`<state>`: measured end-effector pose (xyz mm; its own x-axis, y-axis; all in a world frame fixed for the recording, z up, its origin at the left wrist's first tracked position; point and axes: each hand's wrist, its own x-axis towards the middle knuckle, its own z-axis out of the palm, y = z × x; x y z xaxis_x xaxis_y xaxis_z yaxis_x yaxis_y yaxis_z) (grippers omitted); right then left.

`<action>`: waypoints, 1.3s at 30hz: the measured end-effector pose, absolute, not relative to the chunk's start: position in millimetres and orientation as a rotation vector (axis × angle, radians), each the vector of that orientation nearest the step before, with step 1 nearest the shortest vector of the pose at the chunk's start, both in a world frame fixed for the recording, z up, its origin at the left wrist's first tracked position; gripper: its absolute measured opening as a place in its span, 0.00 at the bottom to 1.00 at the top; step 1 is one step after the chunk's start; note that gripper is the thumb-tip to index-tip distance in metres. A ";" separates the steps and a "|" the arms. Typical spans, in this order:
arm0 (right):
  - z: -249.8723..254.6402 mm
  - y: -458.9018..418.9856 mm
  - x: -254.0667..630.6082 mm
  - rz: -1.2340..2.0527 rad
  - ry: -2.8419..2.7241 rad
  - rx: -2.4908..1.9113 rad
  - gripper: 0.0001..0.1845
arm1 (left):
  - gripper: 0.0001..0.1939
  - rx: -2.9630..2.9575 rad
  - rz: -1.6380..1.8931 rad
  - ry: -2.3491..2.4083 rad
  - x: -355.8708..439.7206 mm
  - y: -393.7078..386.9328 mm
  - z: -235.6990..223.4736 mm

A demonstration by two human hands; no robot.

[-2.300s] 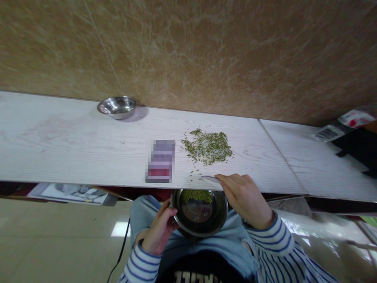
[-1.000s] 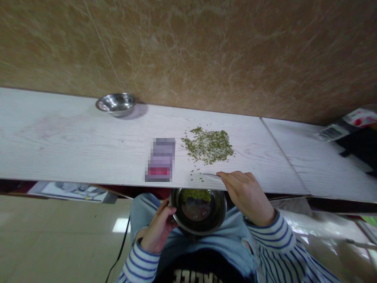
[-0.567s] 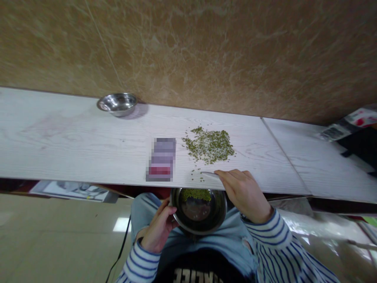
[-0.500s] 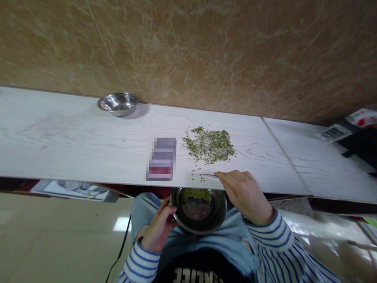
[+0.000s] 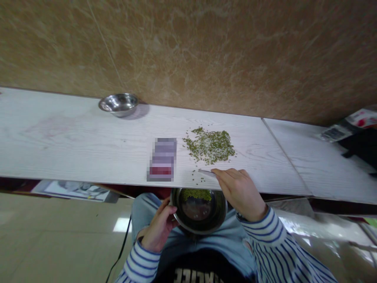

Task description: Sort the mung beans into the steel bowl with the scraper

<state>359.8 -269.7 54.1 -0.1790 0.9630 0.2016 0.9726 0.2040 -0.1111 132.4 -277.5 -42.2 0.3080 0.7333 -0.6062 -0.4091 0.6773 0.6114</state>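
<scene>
My left hand (image 5: 161,226) is closed on the left rim of a metal bowl (image 5: 200,227), which I hold just under the table's front edge. Green beans, like mung beans, lie along the bowl's far side (image 5: 196,193). My right hand (image 5: 238,190) grips a thin, silvery, blade-like tool (image 5: 206,173); its handle is hidden in my fingers. The tool's tip is low over the table, beside a few stray beans (image 5: 202,180). Beyond it, a patch of green beans (image 5: 213,145) is spread on the white tabletop (image 5: 73,145).
A pixelated flat rectangle (image 5: 161,159) lies left of the beans. Farther back, a second metal bowl (image 5: 119,105) stands near the brown wall (image 5: 188,51). A black item (image 5: 361,143) and a printed packet (image 5: 338,131) are at the far right.
My right hand has shifted slightly left and away from me with the tool. Some stray beans near the edge have moved a little. The left hand and its bowl have stayed put.
</scene>
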 end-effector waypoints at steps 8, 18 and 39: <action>54.0 -267.7 355.7 -0.103 -2.263 -1.862 0.15 | 0.15 0.360 0.779 1.014 130.9 -277.5 -43.6; 54.9 -263.4 367.2 -0.189 -2.172 -1.972 0.16 | 0.14 0.351 0.792 1.034 131.0 -276.9 -41.4; 56.4 -257.0 350.9 -0.132 -2.262 -1.909 0.15 | 0.12 0.375 0.818 0.980 124.8 -277.6 -43.9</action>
